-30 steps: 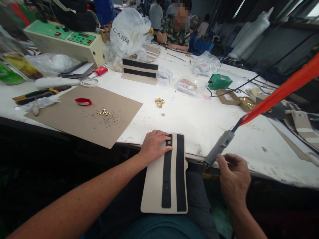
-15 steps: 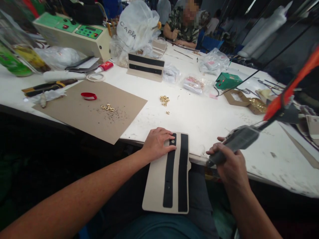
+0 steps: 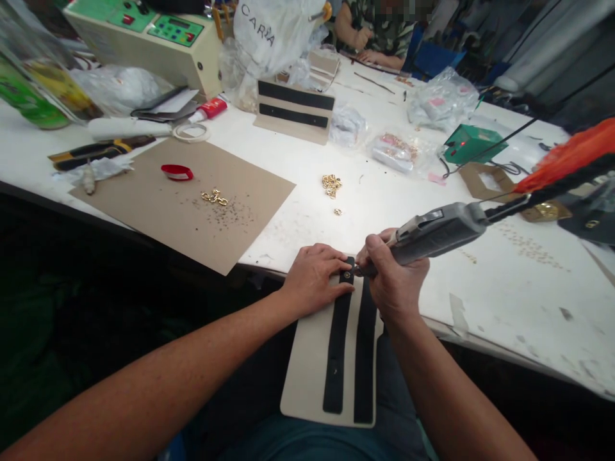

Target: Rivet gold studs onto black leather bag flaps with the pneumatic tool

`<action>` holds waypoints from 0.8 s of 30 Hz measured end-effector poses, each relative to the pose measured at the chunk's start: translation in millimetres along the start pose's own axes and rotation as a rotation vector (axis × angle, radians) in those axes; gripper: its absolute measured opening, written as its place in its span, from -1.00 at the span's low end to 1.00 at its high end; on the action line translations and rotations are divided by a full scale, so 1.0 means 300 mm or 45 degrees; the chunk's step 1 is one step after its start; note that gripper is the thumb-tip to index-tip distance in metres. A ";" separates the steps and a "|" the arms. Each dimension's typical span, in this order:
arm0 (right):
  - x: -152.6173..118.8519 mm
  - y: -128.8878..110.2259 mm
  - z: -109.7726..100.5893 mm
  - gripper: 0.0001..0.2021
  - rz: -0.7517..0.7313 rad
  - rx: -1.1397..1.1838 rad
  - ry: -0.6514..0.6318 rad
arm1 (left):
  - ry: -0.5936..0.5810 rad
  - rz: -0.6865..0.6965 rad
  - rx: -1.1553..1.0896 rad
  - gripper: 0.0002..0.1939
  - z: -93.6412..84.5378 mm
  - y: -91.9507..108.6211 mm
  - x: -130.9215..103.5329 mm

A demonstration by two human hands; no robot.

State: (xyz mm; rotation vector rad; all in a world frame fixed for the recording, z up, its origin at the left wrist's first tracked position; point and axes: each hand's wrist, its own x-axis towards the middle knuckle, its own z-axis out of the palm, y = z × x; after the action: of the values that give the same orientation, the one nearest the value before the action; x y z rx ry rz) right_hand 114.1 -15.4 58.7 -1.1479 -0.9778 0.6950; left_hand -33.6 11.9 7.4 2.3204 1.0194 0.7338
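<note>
A beige panel [image 3: 307, 378] with two black strips [image 3: 335, 349] lies from the table edge over my lap. My left hand [image 3: 314, 278] rests flat on its upper end, thumb and fingers apart on either side of a small round metal fitting [image 3: 347, 274]. My right hand [image 3: 401, 282] is closed around a grey lever-type power screwdriver [image 3: 432, 230]. The driver's tip points at that fitting, close beside my left fingertips; whether it touches cannot be made out. A second small fitting [image 3: 335, 371] sits lower on the same strip.
Gold chain pieces [image 3: 331, 185] lie on the white table, others on a brown board [image 3: 182, 211]. A similar panel [image 3: 293, 112] leans behind. An orange-wrapped cord [image 3: 562, 160] runs up from the driver. A green box [image 3: 473, 142] stands right; a person [image 3: 372, 38] sits opposite.
My right hand has brought the screwdriver leftward from beside the panel to the fitting near my left fingers. The left hand stays on the panel. The view has shifted slightly.
</note>
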 end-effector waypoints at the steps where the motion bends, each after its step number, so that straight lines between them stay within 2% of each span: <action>1: -0.002 0.002 0.001 -0.73 -0.004 -0.016 -0.001 | -0.001 0.001 -0.001 -0.67 0.000 0.000 0.000; 13: -0.003 0.011 0.003 -0.74 -0.060 -0.072 -0.055 | 0.009 0.015 0.005 -0.65 0.003 -0.003 -0.002; 20: 0.001 0.016 -0.008 -0.78 -0.104 -0.153 -0.192 | -0.016 0.008 -0.008 -0.70 0.006 -0.010 0.001; 24: 0.018 -0.008 -0.008 -0.73 -0.066 -0.275 -0.366 | 0.005 -0.004 -0.003 -0.74 0.008 -0.012 -0.002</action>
State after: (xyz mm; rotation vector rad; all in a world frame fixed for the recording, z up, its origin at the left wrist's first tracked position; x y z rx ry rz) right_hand 118.6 -12.5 62.3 -1.2257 -1.3473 0.7387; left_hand -34.2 13.1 3.0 2.3158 1.0237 0.7383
